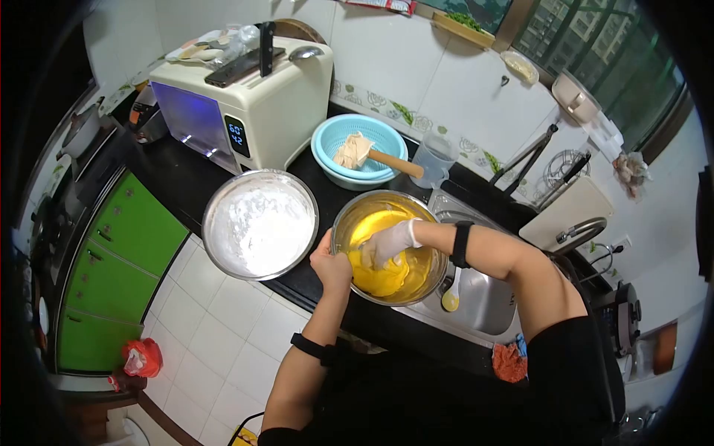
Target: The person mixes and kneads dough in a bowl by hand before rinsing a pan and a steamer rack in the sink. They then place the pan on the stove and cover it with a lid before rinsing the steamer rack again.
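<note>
A metal bowl [424, 279] holds thick, glossy yellow dough [381, 276], partly smeared up its wall. My left hand [332, 264] is bare and closed on the left side of this bowl, at the rim. Inside it is my right hand [390, 244], in a white glove, with its fingers curled down into the yellow dough; the fingertips are partly hidden. To the left stands a wide metal bowl [212, 249] with white powder [266, 227] in it, apart from my hands.
Behind are a blue basin [325, 156] with a wooden-handled spatula [394, 162] and a clear measuring jug [433, 157]. A cream countertop oven [279, 111] stands back left. The sink [487, 301] lies right, with a yellow-smeared spoon [451, 299] and a red cloth [509, 363] nearby.
</note>
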The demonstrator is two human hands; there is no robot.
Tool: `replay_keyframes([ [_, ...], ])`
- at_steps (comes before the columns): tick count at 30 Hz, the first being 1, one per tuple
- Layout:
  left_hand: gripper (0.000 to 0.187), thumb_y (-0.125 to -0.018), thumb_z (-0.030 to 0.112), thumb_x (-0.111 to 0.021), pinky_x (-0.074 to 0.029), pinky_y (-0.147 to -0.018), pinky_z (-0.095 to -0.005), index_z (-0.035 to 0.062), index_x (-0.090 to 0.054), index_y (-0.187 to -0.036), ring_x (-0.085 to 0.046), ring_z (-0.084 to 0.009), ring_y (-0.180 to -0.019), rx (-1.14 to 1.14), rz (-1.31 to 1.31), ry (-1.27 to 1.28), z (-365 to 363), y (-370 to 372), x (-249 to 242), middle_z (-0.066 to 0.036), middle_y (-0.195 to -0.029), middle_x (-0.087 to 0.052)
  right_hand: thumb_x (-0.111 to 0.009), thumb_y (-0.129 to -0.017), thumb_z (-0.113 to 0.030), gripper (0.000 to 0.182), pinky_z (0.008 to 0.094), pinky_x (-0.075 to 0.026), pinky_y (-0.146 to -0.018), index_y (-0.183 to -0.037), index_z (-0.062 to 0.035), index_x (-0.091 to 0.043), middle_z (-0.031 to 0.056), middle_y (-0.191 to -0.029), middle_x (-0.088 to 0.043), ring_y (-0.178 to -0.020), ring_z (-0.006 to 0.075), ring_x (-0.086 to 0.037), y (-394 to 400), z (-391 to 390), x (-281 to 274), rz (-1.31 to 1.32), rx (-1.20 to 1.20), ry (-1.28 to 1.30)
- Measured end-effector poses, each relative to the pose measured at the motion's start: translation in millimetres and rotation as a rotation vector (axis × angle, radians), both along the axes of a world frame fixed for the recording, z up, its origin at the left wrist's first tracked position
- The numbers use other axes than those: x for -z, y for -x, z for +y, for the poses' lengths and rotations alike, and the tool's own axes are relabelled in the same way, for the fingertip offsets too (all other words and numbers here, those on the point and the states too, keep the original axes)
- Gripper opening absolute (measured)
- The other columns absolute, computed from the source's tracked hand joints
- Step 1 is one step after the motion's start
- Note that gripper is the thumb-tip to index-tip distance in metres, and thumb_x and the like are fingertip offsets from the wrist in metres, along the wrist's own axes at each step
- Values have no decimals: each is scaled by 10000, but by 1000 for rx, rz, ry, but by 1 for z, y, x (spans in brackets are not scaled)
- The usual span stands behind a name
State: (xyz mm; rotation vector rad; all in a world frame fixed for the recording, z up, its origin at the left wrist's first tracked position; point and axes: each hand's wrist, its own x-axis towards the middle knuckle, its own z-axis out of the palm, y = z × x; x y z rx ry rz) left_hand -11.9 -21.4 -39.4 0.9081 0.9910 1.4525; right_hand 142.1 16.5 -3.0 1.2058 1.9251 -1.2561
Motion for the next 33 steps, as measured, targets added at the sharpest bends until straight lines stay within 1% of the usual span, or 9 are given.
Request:
replay_keyframes([
  [1,505,-606,-196,-361,-438,-730,-212,-54,-582,-1036,-570,-105,-792,-10,16,-12,0,0,2,-50,-902,-613,-585,-730,-246,424,373,-470,-783,-1134,-125,-538,126,-1088,-564,-1021,280,-533,-5,4,-3,26,300,49],
  [3,482,-613,-179,-370,-442,-724,-223,-51,-591,-1022,-573,-106,-795,-15,-51,-5,-1,2,6,-57,-879,-621,-551,-744,-275,413,376,-458,-799,-1122,-106,-548,125,-1112,-557,-1022,280,-532,-6,12,20,27,183,-200],
  [6,368,-648,-121,-470,-448,-704,-244,-43,-608,-980,-574,-105,-760,-86,284,-33,-7,5,-22,-57,-820,-639,-462,-774,-355,437,372,-424,-841,-1078,-65,-579,147,-1126,-553,-988,289,-549,9,-5,61,204,180,-679],
  [10,430,-638,-170,-408,-436,-726,-217,-49,-593,-1007,-566,-105,-784,-10,100,15,-4,2,-11,-50,-875,-619,-451,-784,-268,356,374,-401,-862,-1054,-60,-552,163,-1056,-574,-966,303,-541,22,4,51,158,-105,-356],
  [16,471,-626,-189,-388,-440,-744,-222,-55,-579,-1035,-575,-116,-819,-11,8,31,-1,2,-2,-65,-916,-617,-571,-730,-199,224,379,-432,-755,-896,-52,-600,147,-938,-579,-856,305,-557,21,-57,-54,195,-128,-442],
  [22,468,-626,-176,-376,-432,-741,-219,-40,-590,-1019,-570,-117,-797,-22,112,12,-2,3,-4,-74,-863,-625,-614,-657,-136,223,354,-456,-731,-863,-51,-621,120,-914,-545,-875,296,-550,-16,-93,-18,16,-239,-754],
  [25,507,-601,-184,-355,-431,-746,-215,-51,-580,-1036,-570,-121,-805,1,131,31,-4,4,-9,-74,-879,-619,-614,-695,-151,177,357,-449,-701,-819,-26,-603,157,-836,-545,-789,333,-564,-22,-79,8,127,-345,-506],
  [31,536,-595,-205,-323,-430,-777,-215,-74,-556,-1060,-572,-124,-838,60,11,34,-1,2,-13,-78,-928,-605,-517,-784,-175,265,331,-451,-806,-951,7,-614,192,-1132,-510,-942,285,-561,4,-59,34,-165,-290,-359],
  [33,546,-591,-206,-317,-428,-781,-215,-74,-554,-1065,-572,-127,-848,72,-16,46,0,1,-13,-83,-937,-606,-517,-791,-179,289,338,-438,-834,-1007,-3,-595,195,-1145,-498,-982,292,-536,10,-52,34,-226,-591,-501],
])
